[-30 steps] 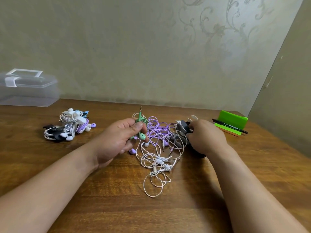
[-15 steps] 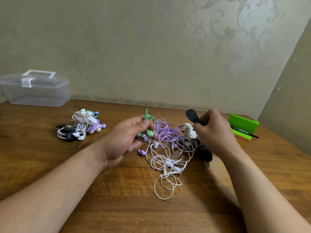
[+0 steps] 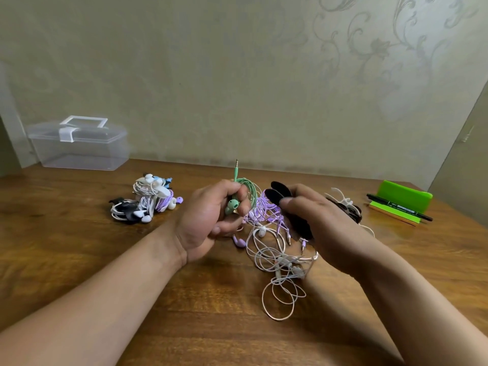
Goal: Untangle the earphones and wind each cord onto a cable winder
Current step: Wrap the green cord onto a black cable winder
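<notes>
1. A wood-grain table (image 3: 79, 260) fills the near view. Both forearms are cut off at the bottom edge.
2. The tangled earphones (image 3: 274, 249), white and purple, lie on the table between the hands, partly hidden under the right one.
3. The left hand (image 3: 208, 217) curls round a coiled green cord (image 3: 247, 192), plug upward. Just beside it, the right hand (image 3: 324, 228) pinches a black cable winder (image 3: 280, 194).
4. Farther left lie wound bundles (image 3: 145, 202); farther right, a green stand (image 3: 401, 202).
5. A clear box (image 3: 79, 143) sits by the patterned wall (image 3: 237, 75).

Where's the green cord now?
Head view, left of centre: the green cord is coiled in the left hand, plug up, beside the black winder the right hand holds.
</notes>
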The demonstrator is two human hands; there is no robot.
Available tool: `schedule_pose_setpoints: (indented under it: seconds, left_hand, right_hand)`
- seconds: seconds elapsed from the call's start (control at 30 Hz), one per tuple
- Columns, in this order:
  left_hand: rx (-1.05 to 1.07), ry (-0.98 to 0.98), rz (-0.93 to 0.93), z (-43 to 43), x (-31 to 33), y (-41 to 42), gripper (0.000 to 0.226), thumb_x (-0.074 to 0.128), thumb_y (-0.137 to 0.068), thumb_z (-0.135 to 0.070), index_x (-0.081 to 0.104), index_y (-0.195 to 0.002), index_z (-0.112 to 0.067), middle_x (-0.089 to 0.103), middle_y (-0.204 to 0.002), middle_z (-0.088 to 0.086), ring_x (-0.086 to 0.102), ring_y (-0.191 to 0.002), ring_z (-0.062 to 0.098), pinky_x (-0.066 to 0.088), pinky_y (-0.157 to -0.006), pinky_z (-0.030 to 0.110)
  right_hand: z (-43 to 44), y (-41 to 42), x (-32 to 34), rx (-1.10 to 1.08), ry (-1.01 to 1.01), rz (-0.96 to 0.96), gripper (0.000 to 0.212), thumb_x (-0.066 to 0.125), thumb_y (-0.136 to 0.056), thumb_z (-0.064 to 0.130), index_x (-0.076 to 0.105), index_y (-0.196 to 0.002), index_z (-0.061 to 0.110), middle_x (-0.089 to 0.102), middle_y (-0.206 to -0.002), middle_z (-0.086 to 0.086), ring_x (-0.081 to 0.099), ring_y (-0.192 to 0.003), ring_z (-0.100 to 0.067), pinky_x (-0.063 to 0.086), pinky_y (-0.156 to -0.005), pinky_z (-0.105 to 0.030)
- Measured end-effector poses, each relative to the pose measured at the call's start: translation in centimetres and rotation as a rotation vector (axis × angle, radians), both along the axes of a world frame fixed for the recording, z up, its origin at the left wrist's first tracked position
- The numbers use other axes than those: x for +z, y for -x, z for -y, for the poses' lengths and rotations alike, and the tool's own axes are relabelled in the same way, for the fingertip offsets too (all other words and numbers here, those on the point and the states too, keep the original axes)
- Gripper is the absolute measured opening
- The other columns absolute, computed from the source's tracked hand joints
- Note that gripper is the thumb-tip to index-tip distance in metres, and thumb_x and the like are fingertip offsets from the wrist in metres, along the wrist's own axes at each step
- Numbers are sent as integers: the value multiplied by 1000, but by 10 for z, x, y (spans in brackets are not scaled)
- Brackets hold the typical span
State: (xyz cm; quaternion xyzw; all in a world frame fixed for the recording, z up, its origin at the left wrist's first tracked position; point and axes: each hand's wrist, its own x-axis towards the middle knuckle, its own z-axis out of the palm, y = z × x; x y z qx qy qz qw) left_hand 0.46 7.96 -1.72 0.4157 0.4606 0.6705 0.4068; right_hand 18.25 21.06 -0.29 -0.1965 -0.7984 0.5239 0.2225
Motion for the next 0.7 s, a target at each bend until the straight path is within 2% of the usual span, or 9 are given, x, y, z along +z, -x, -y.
schedule_pose_setpoints:
  seconds: [0.07,0.17,0.3,0.43,0.53,0.6,0.7]
  left_hand:
    - [55,-1,-54,0,0,-2,30,36,-104,-20,55,-81,-16,55,-74,6,24,-39,9,7,-54,37]
    - [142,2,-113,0,0,-6,28,36,-105,-18,53,-83,-14,54,-75,8,26,-40,10,17,-43,23]
    - [238,-14,-210,0,1,-10,29,37,-105,-19,54,-82,-16,53,-76,8,31,-44,10,22,-42,22]
    - [336,-9,-225,1,2,-14,29,41,-105,-20,57,-81,-15,56,-72,4,48,-57,11,37,-44,17]
    - [292,-39,-209,-1,2,-17,30,38,-105,-16,53,-79,-15,50,-77,11,43,-58,17,34,-40,16]
    - [274,-63,-278,-1,1,-17,30,36,-106,-15,51,-80,-14,49,-74,11,37,-51,12,30,-40,17]
    - [251,-88,-356,-2,-1,-19,29,36,-106,-18,50,-82,-12,52,-68,4,39,-49,6,31,-43,17]
  right_hand:
    - [4,-1,3,-28,15,-23,23,49,-109,30,67,-96,24,58,-76,0,53,-68,-9,42,-60,-19]
    - [8,0,2,-24,84,-76,21,57,-106,34,69,-96,20,58,-75,1,53,-70,-14,40,-68,-31]
    - [17,5,4,74,216,-140,27,68,-95,31,60,-94,5,53,-74,-11,49,-66,-23,42,-57,-27]
    - [29,11,3,159,412,-181,17,66,-98,16,54,-99,5,44,-76,-12,48,-61,-17,37,-52,-26]
    - [29,14,2,118,497,-212,11,59,-102,13,52,-103,4,40,-77,-11,47,-58,-15,34,-47,-22]
    - [26,16,2,76,534,-241,13,58,-103,13,56,-107,1,41,-75,-9,48,-56,-13,34,-45,-21]
    - [22,16,0,43,536,-243,16,59,-103,14,58,-109,-1,44,-72,-8,48,-56,-13,34,-44,-21]
